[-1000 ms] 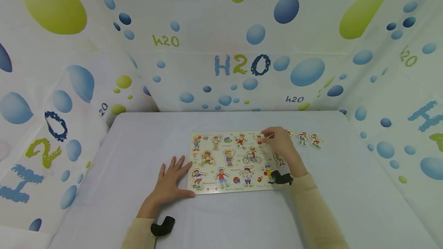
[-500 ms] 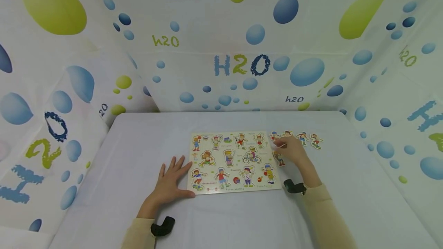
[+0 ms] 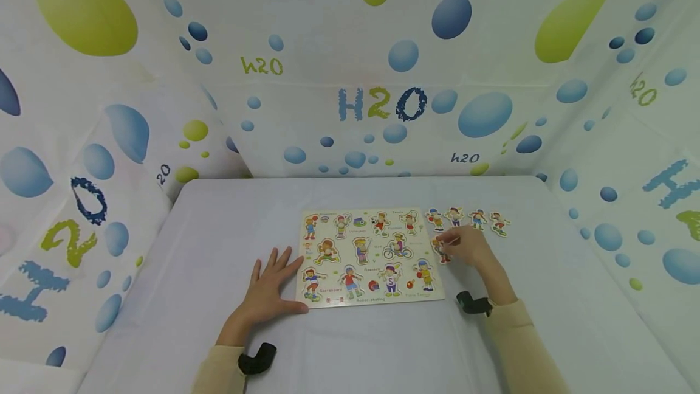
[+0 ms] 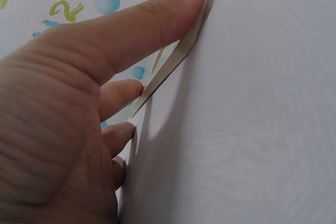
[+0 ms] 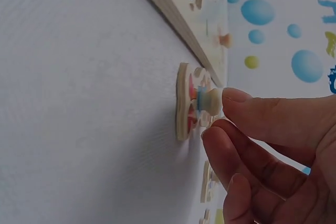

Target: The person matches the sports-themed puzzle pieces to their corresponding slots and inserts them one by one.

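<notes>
The loose puzzle piece point(image 3: 442, 250) lies flat on the white table point(image 3: 219, 230), just beside the right edge of the puzzle board point(image 3: 366, 255); in the right wrist view this piece point(image 5: 188, 101) shows a small wooden knob point(image 5: 211, 100) standing out of its face; the right hand point(image 3: 469, 246) is at this piece, its thumb tip touches the knob and the other fingers point(image 5: 247, 156) are curled close under it, slightly apart from the knob, so the pinch is not closed; the left hand point(image 3: 270, 289) rests flat on the table at the left lower corner of the board, the fingers straight and spread apart, the thumb point(image 4: 142, 24) pressing along the edge of the board point(image 4: 178, 56); farther from the person, a row of four more pieces point(image 3: 466, 219) lies on the table beside the upper right corner of the board; the board carries many coloured figures set in their places; around the table hang sheets with blue and green bubbles point(image 3: 487, 113)
</notes>
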A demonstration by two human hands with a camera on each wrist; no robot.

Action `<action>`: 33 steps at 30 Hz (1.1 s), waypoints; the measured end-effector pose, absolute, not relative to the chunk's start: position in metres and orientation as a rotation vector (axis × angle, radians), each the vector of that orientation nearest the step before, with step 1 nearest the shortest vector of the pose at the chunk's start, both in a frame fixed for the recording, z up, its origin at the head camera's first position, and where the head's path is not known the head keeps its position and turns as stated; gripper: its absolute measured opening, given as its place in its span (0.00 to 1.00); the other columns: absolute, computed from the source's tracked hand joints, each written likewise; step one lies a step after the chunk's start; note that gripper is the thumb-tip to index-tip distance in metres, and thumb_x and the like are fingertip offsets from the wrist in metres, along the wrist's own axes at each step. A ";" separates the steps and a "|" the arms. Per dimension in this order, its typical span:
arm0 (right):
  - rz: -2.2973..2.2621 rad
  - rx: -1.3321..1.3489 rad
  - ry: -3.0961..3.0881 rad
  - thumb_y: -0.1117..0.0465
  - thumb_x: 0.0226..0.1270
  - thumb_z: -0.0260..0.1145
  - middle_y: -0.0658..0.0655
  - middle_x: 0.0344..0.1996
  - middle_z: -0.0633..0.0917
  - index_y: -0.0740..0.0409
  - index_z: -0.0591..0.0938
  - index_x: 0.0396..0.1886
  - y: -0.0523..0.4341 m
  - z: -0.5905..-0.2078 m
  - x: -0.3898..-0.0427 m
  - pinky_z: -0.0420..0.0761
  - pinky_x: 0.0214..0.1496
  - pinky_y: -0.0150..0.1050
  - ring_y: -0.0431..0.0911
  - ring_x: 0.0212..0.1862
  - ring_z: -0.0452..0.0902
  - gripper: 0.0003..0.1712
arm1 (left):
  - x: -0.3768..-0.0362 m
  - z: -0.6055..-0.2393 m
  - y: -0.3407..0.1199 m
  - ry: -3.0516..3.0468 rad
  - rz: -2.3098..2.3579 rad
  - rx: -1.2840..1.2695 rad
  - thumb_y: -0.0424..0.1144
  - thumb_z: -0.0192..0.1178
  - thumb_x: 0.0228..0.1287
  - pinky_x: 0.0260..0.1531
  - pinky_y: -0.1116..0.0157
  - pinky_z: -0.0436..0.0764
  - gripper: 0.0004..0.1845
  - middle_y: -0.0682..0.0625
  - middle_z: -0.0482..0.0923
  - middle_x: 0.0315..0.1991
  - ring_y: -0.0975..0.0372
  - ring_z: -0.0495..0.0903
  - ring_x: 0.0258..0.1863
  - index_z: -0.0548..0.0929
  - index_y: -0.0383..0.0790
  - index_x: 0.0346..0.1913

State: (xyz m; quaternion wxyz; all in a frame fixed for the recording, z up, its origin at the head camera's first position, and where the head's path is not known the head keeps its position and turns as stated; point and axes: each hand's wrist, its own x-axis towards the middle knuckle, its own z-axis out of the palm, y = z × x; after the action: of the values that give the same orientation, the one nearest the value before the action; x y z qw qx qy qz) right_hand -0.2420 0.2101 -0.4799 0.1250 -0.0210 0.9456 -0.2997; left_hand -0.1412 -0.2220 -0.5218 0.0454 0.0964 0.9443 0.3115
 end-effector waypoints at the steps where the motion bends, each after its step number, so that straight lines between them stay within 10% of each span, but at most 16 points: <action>1: -0.872 -0.071 2.758 0.65 0.60 0.69 0.62 0.42 0.86 0.63 0.86 0.46 0.211 -0.481 -0.241 0.83 0.39 0.41 0.52 0.43 0.81 0.14 | -0.141 -0.522 -0.222 2.883 0.951 0.293 0.58 0.79 0.34 0.72 0.37 0.32 0.57 0.39 0.51 0.77 0.39 0.40 0.77 0.67 0.44 0.72; 33: -0.846 -0.120 2.819 0.67 0.58 0.71 0.57 0.32 0.84 0.60 0.87 0.37 0.212 -0.497 -0.244 0.75 0.35 0.36 0.47 0.35 0.75 0.07 | -0.141 -0.523 -0.222 2.874 0.960 0.291 0.59 0.78 0.33 0.72 0.38 0.30 0.58 0.40 0.50 0.78 0.40 0.39 0.78 0.66 0.45 0.73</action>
State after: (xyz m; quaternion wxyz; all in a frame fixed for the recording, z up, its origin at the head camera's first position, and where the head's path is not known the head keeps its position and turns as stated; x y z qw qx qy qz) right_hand -0.2440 0.2115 -0.4973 0.0977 -0.0405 0.9524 -0.2858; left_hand -0.1410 -0.2223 -0.5228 0.0487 0.0956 0.9430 0.3151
